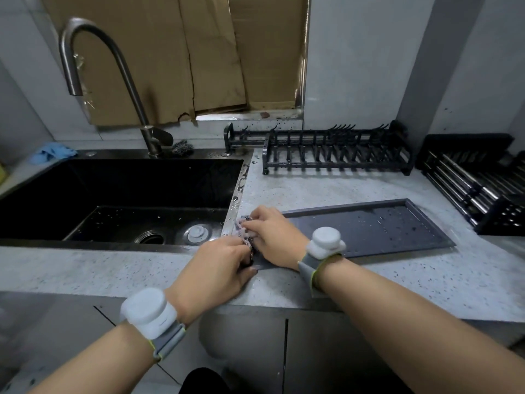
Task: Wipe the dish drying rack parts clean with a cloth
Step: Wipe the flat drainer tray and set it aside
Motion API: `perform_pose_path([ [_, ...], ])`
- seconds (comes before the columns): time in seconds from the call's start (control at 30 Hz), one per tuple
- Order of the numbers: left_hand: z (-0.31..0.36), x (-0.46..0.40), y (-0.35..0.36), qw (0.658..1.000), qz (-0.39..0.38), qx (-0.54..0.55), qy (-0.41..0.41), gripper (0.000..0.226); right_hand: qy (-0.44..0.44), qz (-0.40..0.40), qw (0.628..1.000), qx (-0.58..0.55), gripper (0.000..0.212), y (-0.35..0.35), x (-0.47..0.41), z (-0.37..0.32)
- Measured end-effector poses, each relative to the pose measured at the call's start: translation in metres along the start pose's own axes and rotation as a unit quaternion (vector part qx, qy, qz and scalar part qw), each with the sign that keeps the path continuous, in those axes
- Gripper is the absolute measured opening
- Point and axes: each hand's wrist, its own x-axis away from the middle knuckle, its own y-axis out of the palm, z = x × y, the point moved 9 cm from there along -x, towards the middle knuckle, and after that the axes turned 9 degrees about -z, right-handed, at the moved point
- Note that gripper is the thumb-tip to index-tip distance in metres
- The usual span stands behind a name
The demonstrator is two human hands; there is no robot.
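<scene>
A long dark grey drip tray (377,226) lies on the speckled counter (355,189), its left end beside the sink. My right hand (272,237) presses a small patterned cloth (245,227) onto the tray's left end, fingers curled over it. My left hand (218,268) grips the tray's near left corner, thumb on its front edge; the corner is mostly hidden under both hands. A black plate rack (335,152) stands at the back of the counter. Another black rack part with metal rods (477,186) sits at the far right.
The black sink (119,191) fills the left, with a curved steel tap (113,69) behind it. A steel scourer (183,147) and a blue cloth (51,152) lie on the sink's back ledge. Cardboard covers the window.
</scene>
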Motion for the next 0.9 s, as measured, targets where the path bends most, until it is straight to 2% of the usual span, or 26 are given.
perform_pose_path([
  [0.17,0.000,-0.002,-0.002,1.000,-0.005,0.001,0.005,0.028,-0.018,-0.051,0.991,0.119,0.027,-0.008,-0.003,0.017],
  [0.3,-0.004,-0.001,-0.002,1.000,-0.010,0.008,-0.005,0.023,0.014,-0.061,0.985,0.163,0.037,-0.024,0.023,0.054],
  [0.43,-0.004,-0.001,-0.001,1.000,-0.021,0.013,-0.008,0.026,0.075,-0.037,0.989,0.123,0.038,-0.046,0.027,0.070],
  [0.5,-0.006,-0.006,-0.002,0.999,-0.031,0.022,-0.024,0.039,0.064,-0.012,0.996,0.066,0.040,-0.042,0.021,0.053],
  [0.57,-0.005,-0.016,-0.005,0.999,-0.036,0.006,-0.027,0.046,0.051,-0.025,0.998,0.039,0.042,-0.024,0.017,0.036],
  [0.7,0.003,-0.039,-0.009,0.999,0.020,0.000,-0.036,0.017,0.072,-0.062,0.992,0.078,0.043,-0.006,0.022,0.036],
  [0.77,0.000,-0.043,0.000,0.999,0.008,-0.006,-0.053,0.006,0.069,-0.087,0.990,0.083,0.047,-0.006,0.025,0.038],
  [0.9,-0.003,-0.041,0.018,0.998,-0.005,-0.032,-0.045,0.012,0.075,-0.107,0.988,0.080,0.043,-0.016,0.036,0.067],
])
